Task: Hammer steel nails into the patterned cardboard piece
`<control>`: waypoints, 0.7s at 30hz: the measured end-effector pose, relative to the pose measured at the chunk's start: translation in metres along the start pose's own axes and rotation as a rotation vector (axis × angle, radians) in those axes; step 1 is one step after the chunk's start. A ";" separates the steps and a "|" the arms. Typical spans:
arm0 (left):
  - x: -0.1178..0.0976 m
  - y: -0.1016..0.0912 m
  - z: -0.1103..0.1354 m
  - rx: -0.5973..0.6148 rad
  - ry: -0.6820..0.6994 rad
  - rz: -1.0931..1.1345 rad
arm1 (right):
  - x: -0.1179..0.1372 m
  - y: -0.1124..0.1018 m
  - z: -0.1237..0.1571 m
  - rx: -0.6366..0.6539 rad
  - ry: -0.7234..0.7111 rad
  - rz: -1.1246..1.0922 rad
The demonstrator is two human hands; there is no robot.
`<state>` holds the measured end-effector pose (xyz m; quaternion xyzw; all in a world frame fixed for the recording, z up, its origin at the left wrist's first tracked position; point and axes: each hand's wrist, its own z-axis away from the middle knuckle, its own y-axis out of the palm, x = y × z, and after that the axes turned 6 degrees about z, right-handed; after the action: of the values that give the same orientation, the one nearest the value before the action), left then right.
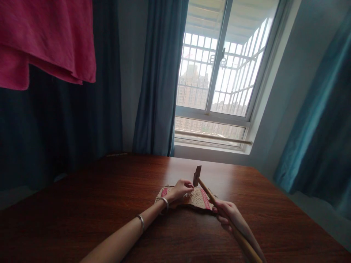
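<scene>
A hammer with a wooden handle (207, 191) and a dark metal head (196, 175) is in my right hand (227, 213), fingers wrapped round the handle. Its head is raised just beside the fingertips of my left hand (179, 190). Those fingers are pinched together. Dark red shows at their tips, but whether this is a small held thing or painted nails I cannot make out. Beneath the hands lies a rough-edged piece of cardboard (197, 198), speckled with many small dark dots and crossed by pink bands. My left forearm partly hides its near left side.
The cardboard rests on a large brown wooden table (131, 190). Behind the table are a barred-view window (211, 73) and a blue curtain (160, 80). Another blue curtain (315, 120) hangs at the right. A pink cloth (52, 40) hangs at upper left.
</scene>
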<state>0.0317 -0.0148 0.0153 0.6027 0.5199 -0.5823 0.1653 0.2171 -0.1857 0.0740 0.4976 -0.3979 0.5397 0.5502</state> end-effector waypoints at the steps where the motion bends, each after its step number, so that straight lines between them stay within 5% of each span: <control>1: 0.001 0.000 0.000 0.003 0.007 0.009 | 0.000 0.000 0.000 -0.001 0.001 -0.004; 12: 0.003 0.000 -0.001 -0.002 0.027 -0.062 | -0.008 -0.009 -0.008 -0.039 -0.049 -0.027; 21: -0.009 -0.006 0.004 -0.097 0.042 0.050 | -0.015 -0.026 -0.016 -0.354 -0.108 0.236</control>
<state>0.0268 -0.0195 0.0248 0.6188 0.5355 -0.5396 0.1979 0.2393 -0.1706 0.0534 0.3712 -0.5708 0.4949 0.5399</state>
